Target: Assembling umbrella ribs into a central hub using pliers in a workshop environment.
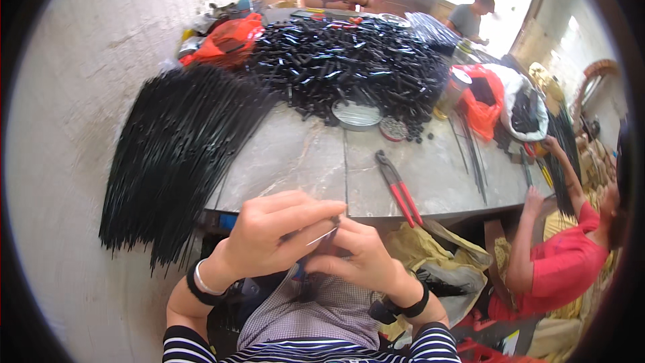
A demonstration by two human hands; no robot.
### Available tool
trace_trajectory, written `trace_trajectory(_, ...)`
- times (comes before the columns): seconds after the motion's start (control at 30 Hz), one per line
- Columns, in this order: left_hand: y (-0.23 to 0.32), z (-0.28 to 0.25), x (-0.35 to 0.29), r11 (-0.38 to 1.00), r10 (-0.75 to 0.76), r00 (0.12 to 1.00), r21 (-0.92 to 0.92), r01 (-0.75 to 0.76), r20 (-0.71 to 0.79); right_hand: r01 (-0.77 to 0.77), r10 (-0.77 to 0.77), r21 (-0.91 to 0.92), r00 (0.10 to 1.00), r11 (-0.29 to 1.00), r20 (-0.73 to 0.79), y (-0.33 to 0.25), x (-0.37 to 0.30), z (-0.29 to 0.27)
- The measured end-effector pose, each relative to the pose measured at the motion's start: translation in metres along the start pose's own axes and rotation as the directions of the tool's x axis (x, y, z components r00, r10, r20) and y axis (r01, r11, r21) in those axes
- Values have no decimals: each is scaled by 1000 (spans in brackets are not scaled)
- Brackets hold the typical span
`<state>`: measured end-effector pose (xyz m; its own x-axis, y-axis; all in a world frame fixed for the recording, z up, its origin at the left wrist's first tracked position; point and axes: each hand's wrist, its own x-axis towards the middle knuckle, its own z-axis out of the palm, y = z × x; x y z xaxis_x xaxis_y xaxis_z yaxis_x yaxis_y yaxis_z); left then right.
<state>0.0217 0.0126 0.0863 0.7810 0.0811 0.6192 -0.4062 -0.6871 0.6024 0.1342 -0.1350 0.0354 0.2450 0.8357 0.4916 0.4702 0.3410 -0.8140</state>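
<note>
My left hand (279,228) and my right hand (359,252) meet above my lap, just off the table's near edge. The fingers of both are closed in a pinch. Between them shows a thin silver pin (322,236), with a small dark piece (335,220) at its upper end. My left fingers lie around the pin. What my right fingers grip is mostly hidden. On the table, right of my hands, lie cutting pliers (399,189) with red handles. Farther off stand a round tin (357,115) of thin pins and a smaller tin (394,130) of tiny metal parts.
A heap of short black tubes (349,60) covers the far table. Long black rods (178,154) overhang its left edge. An orange bag (232,40) lies behind them. At right are a red bag (480,117), a white bag (527,131) and a person in red (557,265); two others sit beyond.
</note>
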Motion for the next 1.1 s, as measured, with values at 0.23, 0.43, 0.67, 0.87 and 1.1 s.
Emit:
trace_trajectory(0.23,-8,10,-1,999,-19,997,-45,15,-72,-450,202,-419,834,788,-514,149,-16,-154)
trace_trajectory(0.43,-12,15,0,996,13,995,-90,-22,-97,-605,223,-581,772,545,-595,198,-2,-212)
trace_trajectory(0.67,-13,17,-2,998,-21,991,-62,13,-131,-534,211,-677,838,507,-503,205,-13,-215)
trace_trajectory(0.87,-13,15,-5,999,-42,989,-9,41,-144,-788,670,-205,605,581,-430,165,-19,-203)
trace_trajectory(1.1,-8,17,-5,998,-66,986,-28,63,-154,-585,323,-579,805,568,-497,165,-39,-207)
